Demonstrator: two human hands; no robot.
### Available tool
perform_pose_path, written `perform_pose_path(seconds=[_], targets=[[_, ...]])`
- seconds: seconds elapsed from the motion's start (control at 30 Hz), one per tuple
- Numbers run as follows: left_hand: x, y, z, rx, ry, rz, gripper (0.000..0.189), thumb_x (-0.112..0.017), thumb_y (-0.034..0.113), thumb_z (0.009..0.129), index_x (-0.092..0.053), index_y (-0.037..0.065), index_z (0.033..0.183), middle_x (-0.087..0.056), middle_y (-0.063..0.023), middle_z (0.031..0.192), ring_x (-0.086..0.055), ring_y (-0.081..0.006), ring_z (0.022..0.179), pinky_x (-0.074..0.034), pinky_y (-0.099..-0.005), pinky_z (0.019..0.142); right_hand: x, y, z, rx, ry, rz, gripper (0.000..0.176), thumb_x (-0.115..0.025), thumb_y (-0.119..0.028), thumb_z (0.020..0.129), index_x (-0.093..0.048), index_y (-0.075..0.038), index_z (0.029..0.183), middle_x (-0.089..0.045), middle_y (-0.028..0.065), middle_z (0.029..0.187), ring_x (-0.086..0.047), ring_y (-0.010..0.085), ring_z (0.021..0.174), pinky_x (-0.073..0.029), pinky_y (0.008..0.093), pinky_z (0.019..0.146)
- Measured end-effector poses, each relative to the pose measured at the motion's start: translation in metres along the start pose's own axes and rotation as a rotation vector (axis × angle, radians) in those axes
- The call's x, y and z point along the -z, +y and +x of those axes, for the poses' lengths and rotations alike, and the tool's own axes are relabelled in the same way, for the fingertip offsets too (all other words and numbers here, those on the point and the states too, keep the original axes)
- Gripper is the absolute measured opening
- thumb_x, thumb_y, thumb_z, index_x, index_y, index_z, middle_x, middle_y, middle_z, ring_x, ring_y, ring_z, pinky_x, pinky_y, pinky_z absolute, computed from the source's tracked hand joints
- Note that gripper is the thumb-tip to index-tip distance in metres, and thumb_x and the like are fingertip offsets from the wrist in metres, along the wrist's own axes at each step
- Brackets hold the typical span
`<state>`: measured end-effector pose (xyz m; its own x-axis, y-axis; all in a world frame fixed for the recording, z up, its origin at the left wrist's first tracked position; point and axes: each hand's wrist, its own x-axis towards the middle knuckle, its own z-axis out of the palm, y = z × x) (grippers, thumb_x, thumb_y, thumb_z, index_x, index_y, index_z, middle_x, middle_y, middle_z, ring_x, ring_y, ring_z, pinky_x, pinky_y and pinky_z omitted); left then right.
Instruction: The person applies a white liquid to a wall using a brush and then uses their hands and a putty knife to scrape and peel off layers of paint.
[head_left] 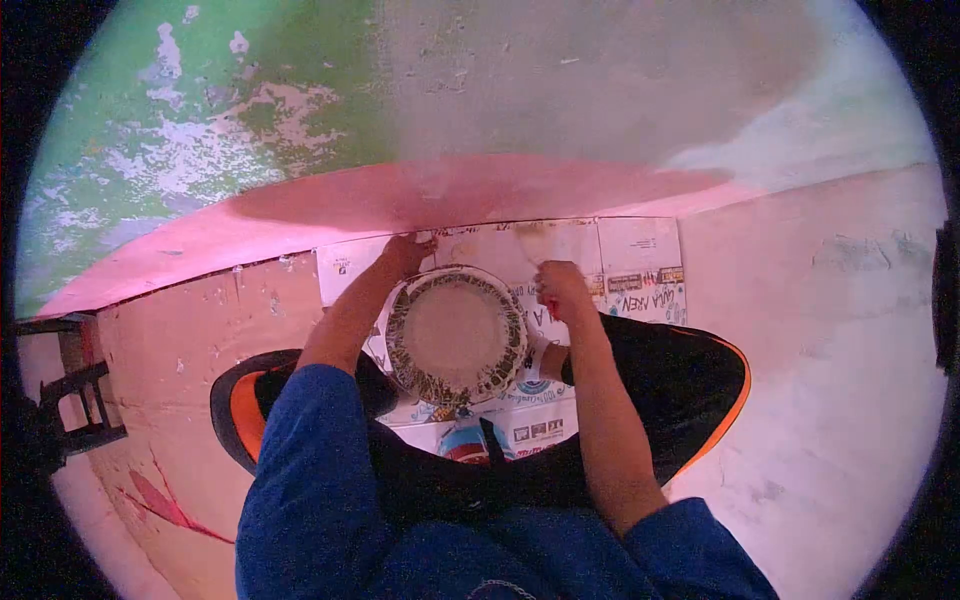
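A round dish with a patterned dark-and-cream rim and a plain tan middle stands on printed cardboard in front of me. My left hand grips its far left edge, fingers curled over the rim. My right hand is closed around a thin red-handled tool, probably a brush, whose pale tip points away from me just past the dish's right rim. Both blue sleeves fill the bottom of the view.
Flattened cardboard sheets cover a pinkish concrete floor. A black-and-orange cushion or seat lies under my legs. A pink band and a peeling green wall rise behind. A dark wooden frame stands at the left.
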<state>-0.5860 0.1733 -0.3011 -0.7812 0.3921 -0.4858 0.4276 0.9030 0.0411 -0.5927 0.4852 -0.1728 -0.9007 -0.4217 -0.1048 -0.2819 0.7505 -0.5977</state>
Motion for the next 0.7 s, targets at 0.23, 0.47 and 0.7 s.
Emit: perform_pose_path(seconds=[0.23, 0.47, 0.7], targets=[[0.031, 0.005, -0.013, 0.072, -0.132, -0.100, 0.073, -0.061, 0.034, 0.062, -0.029, 0.022, 0.127, -0.041, -0.0005, 0.124, -0.037, -0.0282, 0.113, -0.043, -0.0381, 0.079, -0.066, -0.003, 0.052, -0.233, -0.043, 0.463, 0.013, -0.053, -0.012, 0.070, -0.046, -0.006, 0.061, -0.044, 0.0042, 0.049, -0.042, 0.0153, 0.038, -0.033, 0.0277, 0.034], [-0.001, -0.004, 0.003, -0.066, 0.188, -0.058, 0.054, -0.059, 0.031, 0.065, -0.046, 0.020, 0.116, -0.046, -0.0042, 0.119, -0.042, -0.0273, 0.110, -0.043, -0.0399, 0.079, 0.097, -0.151, 0.027, -0.667, 0.058, 1.116, 0.009, -0.050, -0.014, 0.076, -0.048, -0.005, 0.076, -0.045, 0.0001, 0.057, -0.037, 0.0067, 0.041, -0.026, 0.0195, 0.034], [0.048, -0.001, -0.004, 0.022, -0.176, -0.166, 0.044, -0.056, 0.027, 0.066, -0.052, 0.017, 0.109, -0.050, -0.0051, 0.114, -0.046, -0.0260, 0.105, -0.043, -0.0399, 0.078, 0.161, -0.175, -0.037, -0.267, -0.194, 0.255, 0.020, -0.050, -0.016, 0.073, -0.058, 0.000, 0.080, -0.058, 0.0131, 0.071, -0.055, 0.0237, 0.058, -0.046, 0.0320, 0.055]])
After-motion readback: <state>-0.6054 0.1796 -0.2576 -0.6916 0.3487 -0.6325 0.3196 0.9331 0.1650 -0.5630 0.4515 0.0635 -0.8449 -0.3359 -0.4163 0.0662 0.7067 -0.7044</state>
